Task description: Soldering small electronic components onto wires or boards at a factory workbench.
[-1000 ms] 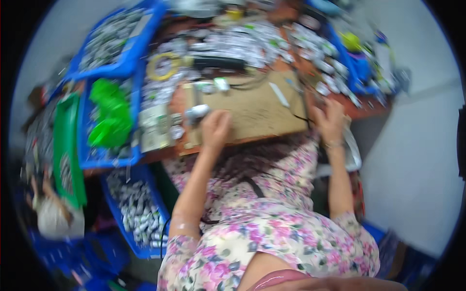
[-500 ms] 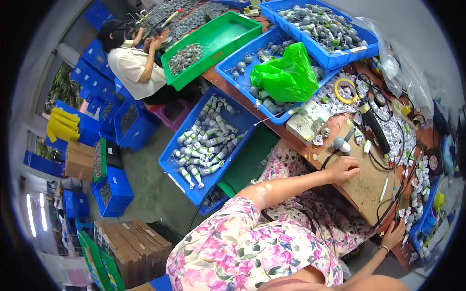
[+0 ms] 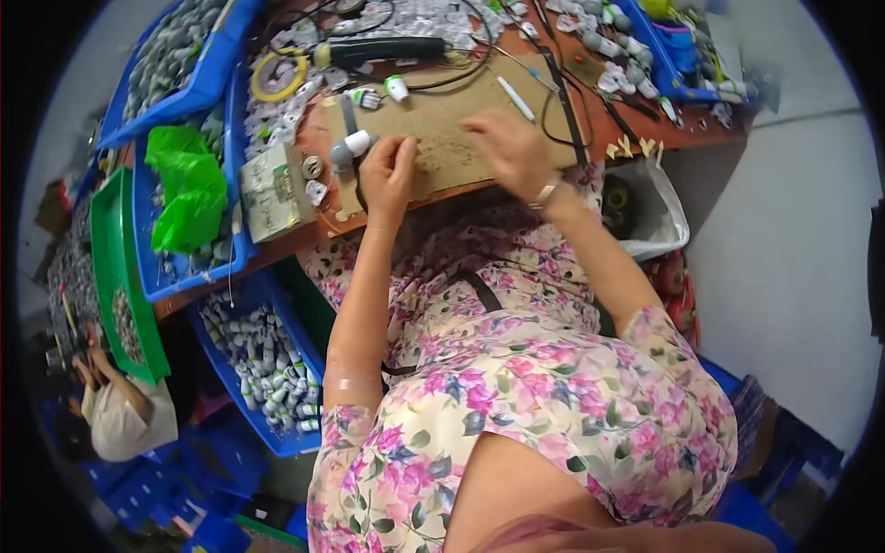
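Left grip (image 3: pixel 389 170): fingers pinched on small grey-white plastic part (image 3: pixel 353 146) at cardboard mat (image 3: pixel 442 138) edge. Right grip (image 3: pixel 509 152): fingers curled flat on mat, whether holding anything cannot tell. Keep part pressed to mat, steady with your right. Black tool (image 3: pixel 383 51) lies beyond left grip; blue bin (image 3: pixel 267 369) below tabletop (image 3: pixel 645 138).
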Demonstrator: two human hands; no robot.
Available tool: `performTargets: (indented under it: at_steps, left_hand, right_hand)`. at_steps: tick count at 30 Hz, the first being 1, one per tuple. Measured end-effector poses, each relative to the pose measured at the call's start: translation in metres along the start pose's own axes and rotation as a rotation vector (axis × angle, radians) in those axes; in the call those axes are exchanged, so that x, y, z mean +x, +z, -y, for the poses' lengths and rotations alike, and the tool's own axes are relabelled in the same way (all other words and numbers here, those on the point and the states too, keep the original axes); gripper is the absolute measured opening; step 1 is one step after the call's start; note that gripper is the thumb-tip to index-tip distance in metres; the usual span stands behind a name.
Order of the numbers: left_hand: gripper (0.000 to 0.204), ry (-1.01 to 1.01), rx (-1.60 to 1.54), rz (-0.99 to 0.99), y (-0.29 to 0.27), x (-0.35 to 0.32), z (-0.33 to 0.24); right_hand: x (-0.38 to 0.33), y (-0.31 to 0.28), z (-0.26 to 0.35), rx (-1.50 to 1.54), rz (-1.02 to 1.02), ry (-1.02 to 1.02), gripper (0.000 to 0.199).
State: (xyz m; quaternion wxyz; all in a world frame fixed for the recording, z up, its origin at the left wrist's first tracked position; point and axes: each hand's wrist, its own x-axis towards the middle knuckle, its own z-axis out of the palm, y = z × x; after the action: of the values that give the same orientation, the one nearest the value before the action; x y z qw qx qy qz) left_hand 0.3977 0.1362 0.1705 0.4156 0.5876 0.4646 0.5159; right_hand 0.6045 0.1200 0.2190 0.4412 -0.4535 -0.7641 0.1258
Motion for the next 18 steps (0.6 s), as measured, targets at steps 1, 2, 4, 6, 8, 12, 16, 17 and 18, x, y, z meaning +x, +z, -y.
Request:
performTargets:
  at_steps: [1,2,4,6,8,12,16,17,18]
  left_hand:
    - [0.018,0.01,-0.011,-0.001,0.0,0.0,-0.002]
    - [0.018,0.001,-0.003,-0.003,-0.001,0.0,-0.005]
    - [0.018,-0.001,0.004,-0.023,0.002,0.0,-0.006]
    - [0.018,-0.004,0.011,-0.048,0.004,0.001,-0.007]
    - [0.017,-0.012,0.04,-0.056,0.004,0.002,-0.008]
    - [0.017,0.131,0.312,-0.021,0.002,0.002,-0.013]
    - [0.019,0.182,0.305,-0.006,0.004,0.003,-0.016]
    - [0.02,0.182,0.315,-0.003,0.004,0.003,-0.015]
    - [0.021,0.178,0.322,0.005,0.004,0.003,-0.015]
  right_hand:
    - [0.003,0.015,0.01,0.018,-0.016,-0.002,0.015]
    - [0.008,0.025,0.019,0.011,-0.024,0.004,0.015]
    - [0.012,0.039,0.026,0.012,-0.045,0.032,0.013]
    - [0.013,0.045,0.027,-0.024,-0.041,0.008,0.013]
    - [0.013,0.047,0.026,-0.059,-0.027,0.0,0.013]
    - [0.011,0.051,0.022,-0.177,0.029,-0.015,0.012]
    - [0.014,0.056,0.012,-0.184,0.013,-0.013,0.015]
    - [0.015,0.056,0.009,-0.168,-0.005,-0.042,0.015]
    - [0.015,0.057,0.006,0.088,0.02,0.199,0.015]
